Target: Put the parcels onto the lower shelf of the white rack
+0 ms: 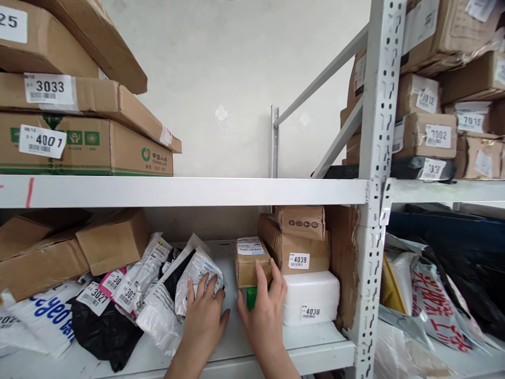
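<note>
My right hand (265, 309) reaches into the lower shelf, fingers wrapped around a small brown box (250, 260) with a white label on top. A green item (251, 297) shows under that box, behind my fingers. My left hand (203, 310) lies flat with fingers spread against a white plastic mailer (197, 273) at the end of a leaning row of bagged parcels (138, 281). Just right of the small box stand a white parcel tagged 4038 (311, 297) and, on it, a brown box tagged 4039 (298, 247).
Cardboard boxes (59, 247) fill the lower shelf's left side. The upper shelf (197, 190) carries boxes tagged 3033 and 4001 (79, 142). A white steel upright (374, 184) divides off a second rack at the right holding more boxes (434, 126) and bags (430, 295).
</note>
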Motion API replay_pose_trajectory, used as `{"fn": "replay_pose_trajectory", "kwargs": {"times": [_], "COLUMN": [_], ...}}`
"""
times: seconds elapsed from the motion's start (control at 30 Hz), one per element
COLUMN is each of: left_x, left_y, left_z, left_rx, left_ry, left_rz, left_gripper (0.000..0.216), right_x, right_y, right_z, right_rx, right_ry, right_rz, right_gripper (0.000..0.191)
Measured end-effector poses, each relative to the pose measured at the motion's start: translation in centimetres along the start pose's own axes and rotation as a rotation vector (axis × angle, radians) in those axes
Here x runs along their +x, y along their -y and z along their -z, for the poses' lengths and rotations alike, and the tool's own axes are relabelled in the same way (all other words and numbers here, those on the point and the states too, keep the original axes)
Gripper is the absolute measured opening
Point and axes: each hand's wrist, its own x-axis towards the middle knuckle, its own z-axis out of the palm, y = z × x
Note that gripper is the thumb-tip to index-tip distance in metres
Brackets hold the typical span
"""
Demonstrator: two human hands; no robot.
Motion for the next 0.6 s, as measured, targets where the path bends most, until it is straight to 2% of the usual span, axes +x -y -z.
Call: {"fn": "replay_pose_trajectory", "kwargs": {"times": [0.17,0.33,0.47,0.6], "left_x": [0.3,0.6,0.8,0.9], "left_y": [0.3,0.7,1.3,1.9], "left_z": [-0.1,0.3,0.2,-0.6], "left_rx": [0.003,0.063,0.084,0.086], "left_ry": [-0.065,-0.078,-0.108,-0.116], "left_rz": [-0.028,-0.009,0.011,-0.033], "left_gripper": [0.037,0.038,0.040,0.042], "right_x": [-1.4,-1.7,-3.6,-5.1], "right_y": [-0.5,-0.6,0.0,0.6], "right_z": [-1.1,-0.8,-0.6,-0.6], "right_rx": [-0.014,0.019,0.024,0.026], "right_ry": [-0.001,-0.006,0.029,-0.022], "right_rz": [-0.039,-0.084,-0.143,-0.207], "right_gripper": [0.066,0.076,0.074,0.077]}}
